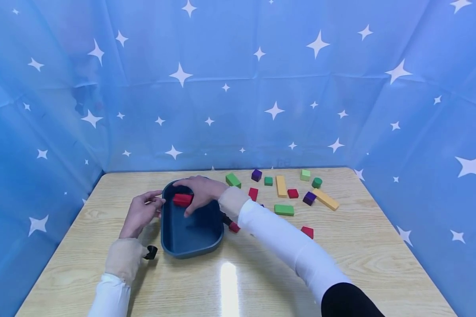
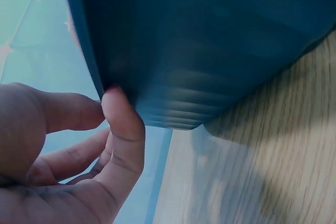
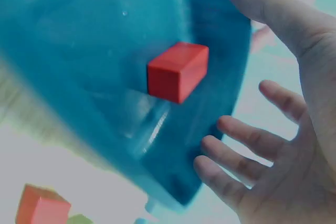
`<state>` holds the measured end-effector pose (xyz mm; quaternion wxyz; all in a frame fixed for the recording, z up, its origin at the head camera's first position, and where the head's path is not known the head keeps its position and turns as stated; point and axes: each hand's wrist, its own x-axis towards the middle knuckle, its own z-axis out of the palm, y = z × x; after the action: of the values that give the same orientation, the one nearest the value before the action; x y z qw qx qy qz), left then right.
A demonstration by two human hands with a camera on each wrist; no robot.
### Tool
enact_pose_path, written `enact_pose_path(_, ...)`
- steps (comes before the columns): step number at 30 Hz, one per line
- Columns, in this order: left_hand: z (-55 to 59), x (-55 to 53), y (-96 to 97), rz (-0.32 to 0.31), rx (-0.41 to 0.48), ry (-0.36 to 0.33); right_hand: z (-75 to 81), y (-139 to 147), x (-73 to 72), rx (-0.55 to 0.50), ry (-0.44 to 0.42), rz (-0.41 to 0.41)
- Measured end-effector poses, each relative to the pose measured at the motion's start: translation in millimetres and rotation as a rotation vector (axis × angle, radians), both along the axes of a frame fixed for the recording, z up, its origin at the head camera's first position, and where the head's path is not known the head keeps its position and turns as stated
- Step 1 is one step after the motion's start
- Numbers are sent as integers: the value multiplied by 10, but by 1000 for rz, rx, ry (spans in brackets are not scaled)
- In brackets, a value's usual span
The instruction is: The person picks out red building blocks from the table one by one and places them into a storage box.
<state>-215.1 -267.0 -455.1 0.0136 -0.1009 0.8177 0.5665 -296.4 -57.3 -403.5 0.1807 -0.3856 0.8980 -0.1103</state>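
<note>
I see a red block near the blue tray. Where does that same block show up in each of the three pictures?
Head view: the red block sits left of centre, over the far end of the blue tray, beside the right hand.
Left wrist view: not in it; only the tray's outer wall and the left hand.
Right wrist view: near centre, inside the tray.
Shared landmark: the blue tray.

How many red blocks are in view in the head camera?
5. One red block sits at the blue tray under the right hand; four lie on the table. The forearm may hide more.
</note>
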Motion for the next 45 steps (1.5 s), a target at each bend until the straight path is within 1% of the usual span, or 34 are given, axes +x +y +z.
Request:
enact_pose_path(3, -3, -1, -6, 3, -7, -3, 84, 117, 2, -39, 2, 2)
enact_pose_path(8, -9, -11, -6, 5, -1, 3, 223, 320, -13, -115, 37, 5)
enact_pose_path(11, -10, -13, -2, -2, 6, 15, 270, 446, -39, -147, 51, -3)
enact_pose_path(15, -12, -10, -1, -5, 7, 22, 311, 632, -77, -160, 66, -27)
enact_pose_path(18, -12, -12, 5, -3, 9, 21, 323, 788, -102, -174, 69, -60)
enact_pose_path(25, -16, -7, 11, -2, 7, 23, 263, 1164, -143, -179, 92, -159)
enact_pose_path(30, -24, -5, 12, 1, 0, 20, 199, 1415, -165, -174, 74, -227)
enact_pose_path(37, -14, -3, -7, 7, -11, -5, 82, 1654, -199, -164, 62, -261)
enact_pose_path(41, -12, -5, -11, 7, -11, -7, 4, 1740, -215, -165, 52, -275)
enact_pose_path(45, -19, -3, -7, 2, -11, -5, -85, 1790, -225, -136, 39, -298)
